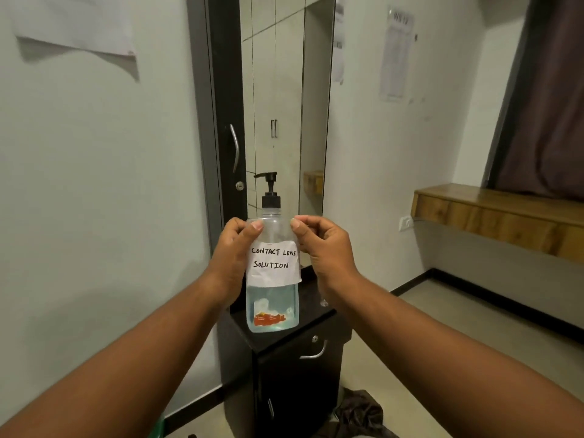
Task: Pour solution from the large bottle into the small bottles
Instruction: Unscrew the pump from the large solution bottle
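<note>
Two bare forearms reach forward from the bottom corners of the head view. Left hand (235, 248) and right hand (320, 248) hold the large pump bottle (272, 273) upright in the air, in front of and above a black cabinet (297, 368). Fingers of both hands curl round the bottle's shoulder, thumbs pressed on its front, one at each side of the handwritten paper label (273, 263) reading "CONTACT LENS SOLUTION".

Black pump cap (270, 192) is on. Clear liquid fills roughly the lower third, level just under the label.

No small bottles identifiable; a small clear object on the cabinet top behind the right wrist is too hidden to name.

Judgement: pouring not begun. Left to do: remove or use the pump, bring up the small bottles, fill each
</note>
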